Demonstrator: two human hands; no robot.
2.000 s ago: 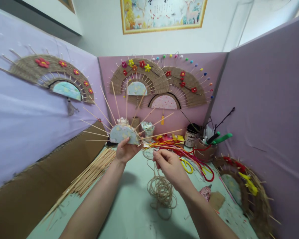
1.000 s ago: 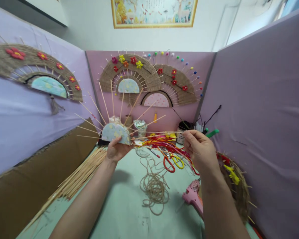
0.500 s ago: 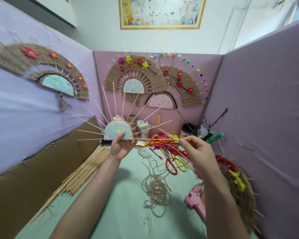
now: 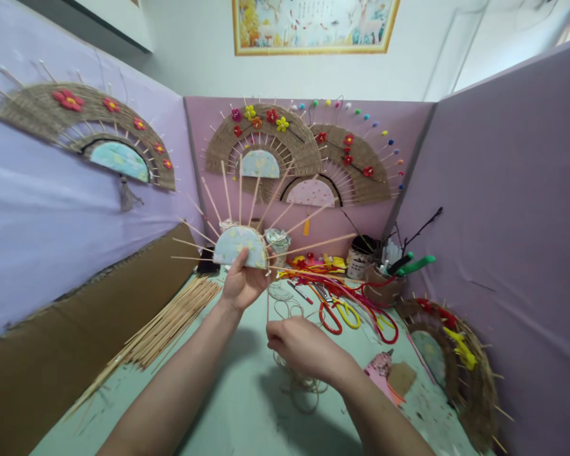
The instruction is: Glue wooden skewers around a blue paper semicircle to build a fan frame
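Observation:
My left hand (image 4: pixel 247 285) grips the lower edge of a half-round, light blue floral piece (image 4: pixel 232 246), its thumb on the front. Thin wooden sticks (image 4: pixel 240 193) fan out from the curved edge of that piece. Below it, my right hand (image 4: pixel 297 342) is closed, pinching a thin twine (image 4: pixel 268 307) that runs up to the piece's right corner. Loose coils of the same twine (image 4: pixel 308 386) lie on the table under and beyond my right hand.
A bundle of sticks (image 4: pixel 164 326) lies at left. Red-handled scissors (image 4: pixel 331 316), yellow-handled scissors (image 4: pixel 348 313) and a pink glue gun (image 4: pixel 380 373) are at right. Finished woven fans (image 4: pixel 266 136) hang behind; another fan (image 4: pixel 475 380) leans at far right.
My right hand has moved left and down from the right-hand sticks, drawing the twine below the piece. My left hand and the fan piece appear slightly farther right.

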